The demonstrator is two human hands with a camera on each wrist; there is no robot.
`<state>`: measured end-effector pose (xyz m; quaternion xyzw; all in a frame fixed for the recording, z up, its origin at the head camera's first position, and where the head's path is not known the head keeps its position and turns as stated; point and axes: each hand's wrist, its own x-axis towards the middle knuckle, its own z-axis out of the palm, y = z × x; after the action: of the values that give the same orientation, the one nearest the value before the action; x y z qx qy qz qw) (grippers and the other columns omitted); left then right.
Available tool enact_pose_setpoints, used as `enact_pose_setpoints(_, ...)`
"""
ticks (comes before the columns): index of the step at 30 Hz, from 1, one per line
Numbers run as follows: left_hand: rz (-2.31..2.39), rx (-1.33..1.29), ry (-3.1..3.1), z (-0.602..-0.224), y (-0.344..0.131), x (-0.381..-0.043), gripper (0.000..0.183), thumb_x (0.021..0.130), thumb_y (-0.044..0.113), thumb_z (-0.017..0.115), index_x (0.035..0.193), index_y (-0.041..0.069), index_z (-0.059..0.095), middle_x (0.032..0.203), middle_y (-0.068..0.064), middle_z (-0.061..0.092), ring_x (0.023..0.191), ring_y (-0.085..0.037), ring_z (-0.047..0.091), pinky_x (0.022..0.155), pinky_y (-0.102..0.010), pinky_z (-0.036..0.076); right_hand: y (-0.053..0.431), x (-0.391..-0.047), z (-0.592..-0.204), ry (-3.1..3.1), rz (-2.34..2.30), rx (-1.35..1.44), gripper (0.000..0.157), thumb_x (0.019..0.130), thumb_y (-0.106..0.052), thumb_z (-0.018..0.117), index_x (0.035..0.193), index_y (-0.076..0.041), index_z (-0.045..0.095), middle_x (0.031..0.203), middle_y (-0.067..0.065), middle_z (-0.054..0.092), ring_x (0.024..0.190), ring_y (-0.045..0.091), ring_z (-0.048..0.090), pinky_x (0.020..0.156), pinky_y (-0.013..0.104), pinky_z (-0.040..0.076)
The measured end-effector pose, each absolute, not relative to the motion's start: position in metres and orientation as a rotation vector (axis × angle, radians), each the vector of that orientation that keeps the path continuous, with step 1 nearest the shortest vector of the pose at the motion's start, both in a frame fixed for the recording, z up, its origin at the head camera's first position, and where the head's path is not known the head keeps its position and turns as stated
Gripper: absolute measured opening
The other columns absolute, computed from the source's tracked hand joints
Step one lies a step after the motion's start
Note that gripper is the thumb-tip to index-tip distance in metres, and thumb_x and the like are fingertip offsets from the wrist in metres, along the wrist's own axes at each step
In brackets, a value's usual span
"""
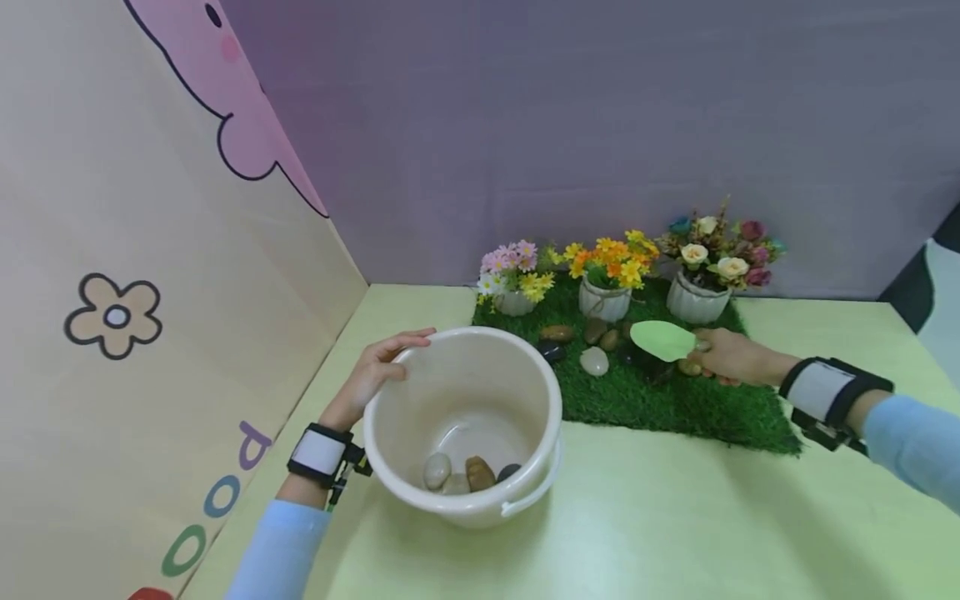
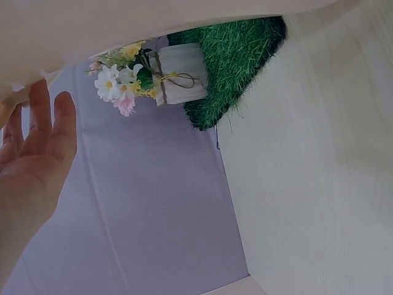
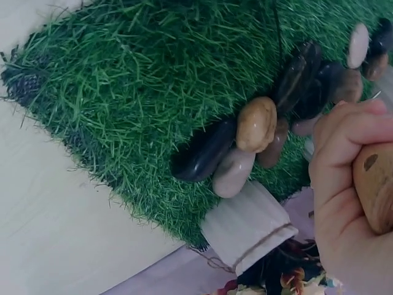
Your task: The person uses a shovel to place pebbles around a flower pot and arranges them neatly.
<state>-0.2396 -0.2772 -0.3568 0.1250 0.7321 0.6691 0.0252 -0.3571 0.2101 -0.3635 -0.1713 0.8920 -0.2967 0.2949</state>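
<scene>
At the left, a large cream bucket [image 1: 517, 375] stands on the table, its handle hanging down the near right side. My left hand [image 1: 369, 377] holds the bucket's rim, thumb over the edge; its fingers [image 2: 40, 117] also show in the left wrist view. Several smooth stones [image 1: 480, 473] lie at the bottom of the bucket. My right hand [image 1: 731, 354] grips a small trowel [image 1: 662, 340] with a pale green blade, fingers wrapped round its wooden handle [image 3: 376, 184]. The blade overlaps dark stones on the turf in the head view. A tan stone [image 3: 256, 124] lies among others there.
A green artificial turf mat [image 1: 675, 417] lies at the back of the table. Along its far edge stand potted flowers: pink and white [image 1: 513, 271], orange and yellow [image 1: 611, 262], and mixed roses [image 1: 712, 258]. A purple cloth wall [image 1: 585, 125] rises behind.
</scene>
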Motion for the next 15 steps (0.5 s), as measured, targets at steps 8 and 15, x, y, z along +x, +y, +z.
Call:
enact_pose_setpoints(8,2.061,0.400,2.277,-0.357,-0.278,-0.241,0.048,0.071,-0.010,0.045,0.114,0.004,0.060,0.141,-0.011,0.041,0.118,-0.017,0.050,0.084,-0.035,0.050,0.208,-0.356,-0.355,2.394,-0.772,-0.494,0.066,0.095,-0.021,0.038,0.136,0.020,0.007,0.060,0.001,0.046,0.044,0.010,0.036,0.047,0.033,0.037)
enact_pose_setpoints(15,2.086,0.425,2.249,-0.357,-0.278,-0.241,0.048,0.071,-0.011,0.045,0.114,0.003,0.060,0.141,-0.011,0.042,0.120,-0.017,0.048,0.086,-0.034,0.050,0.191,-0.352,-0.339,2.467,-0.753,-0.554,0.065,0.096,-0.024,0.038,0.140,0.014,0.008,0.053,-0.001,0.045,0.041,0.011,0.034,0.048,0.034,0.038)
